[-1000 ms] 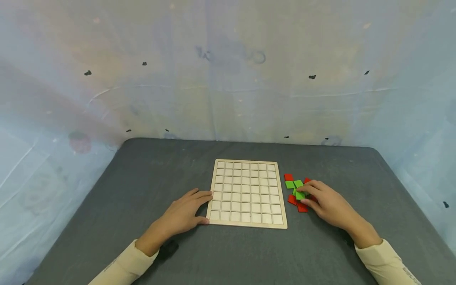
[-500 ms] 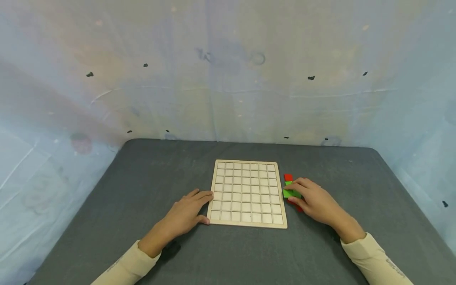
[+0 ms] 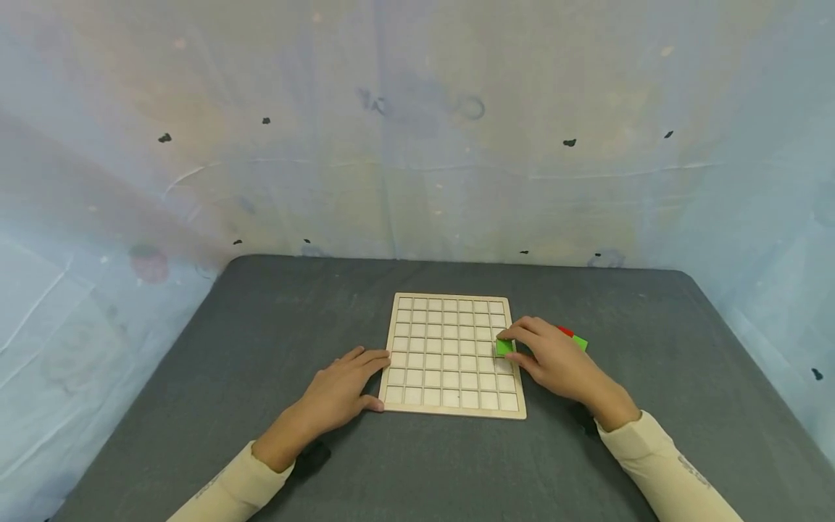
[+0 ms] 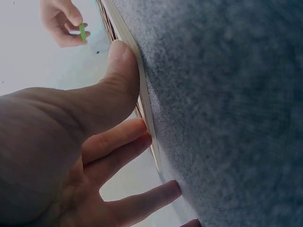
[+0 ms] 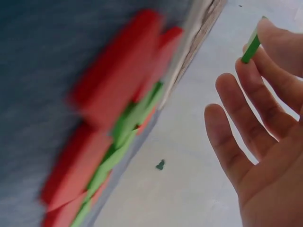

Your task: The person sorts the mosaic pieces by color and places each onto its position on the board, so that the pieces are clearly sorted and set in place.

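A pale wooden grid board (image 3: 433, 360) lies flat on the dark table, its squares bare apart from where my right hand reaches in. My left hand (image 3: 335, 391) rests against the board's left edge; in the left wrist view its thumb (image 4: 122, 78) presses the rim and two fingertips touch it. Between thumb and fingertips, my right hand (image 3: 554, 360) pinches a square green tile (image 3: 504, 348) over the right columns. The right wrist view shows this green tile (image 5: 252, 48) edge-on, the remaining fingers loosely spread.
Red tiles (image 5: 118, 66) and green tiles (image 5: 135, 111) lie in a loose heap right of the board, mostly hidden behind my right hand in the head view. A pale patterned sheet (image 3: 417, 145) hangs behind and beside the grey table (image 3: 293, 312).
My right hand has moved left from the tile heap to over the board's right columns, carrying one green tile. The left hand has stayed at the board's left edge.
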A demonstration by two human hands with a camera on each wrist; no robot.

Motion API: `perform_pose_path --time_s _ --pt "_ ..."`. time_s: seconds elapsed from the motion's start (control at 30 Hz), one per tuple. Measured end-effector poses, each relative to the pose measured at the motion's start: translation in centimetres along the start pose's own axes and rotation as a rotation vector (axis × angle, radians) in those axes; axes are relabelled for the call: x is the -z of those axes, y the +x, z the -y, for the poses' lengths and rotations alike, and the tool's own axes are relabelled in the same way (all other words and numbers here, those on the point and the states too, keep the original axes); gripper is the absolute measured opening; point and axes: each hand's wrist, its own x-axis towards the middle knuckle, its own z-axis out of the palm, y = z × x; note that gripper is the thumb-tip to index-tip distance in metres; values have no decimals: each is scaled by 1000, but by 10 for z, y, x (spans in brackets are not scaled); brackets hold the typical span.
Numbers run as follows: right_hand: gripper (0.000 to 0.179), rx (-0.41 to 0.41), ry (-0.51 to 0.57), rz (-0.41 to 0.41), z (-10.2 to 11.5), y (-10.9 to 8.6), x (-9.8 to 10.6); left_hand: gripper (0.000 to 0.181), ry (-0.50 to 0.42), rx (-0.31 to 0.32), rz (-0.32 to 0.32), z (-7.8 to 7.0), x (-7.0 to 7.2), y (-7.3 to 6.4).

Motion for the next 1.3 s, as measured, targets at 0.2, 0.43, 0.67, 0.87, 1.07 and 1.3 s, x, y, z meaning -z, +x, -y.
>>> perform_pose_path --time_s 0.2,0.43,0.67,0.87,1.07,1.3 --pt "31 10 29 29 8 26 3 74 5 1 0 1 -1 0" --pt "30 -13 69 80 21 54 -6 74 25 4 -6 2 -1 -2" --pt "29 14 72 76 30 68 -5 72 75 -46 -17 0 -1 -2" --pt "29 11 104 70 34 77 -4 73 77 -51 -22 -1 0 0" --pt "30 4 129 92 36 86 -11 72 74 -51 -35 -2 1 1" --pt "31 -9 145 139 43 92 -16 71 65 -37 -24 -4 -2 -2"
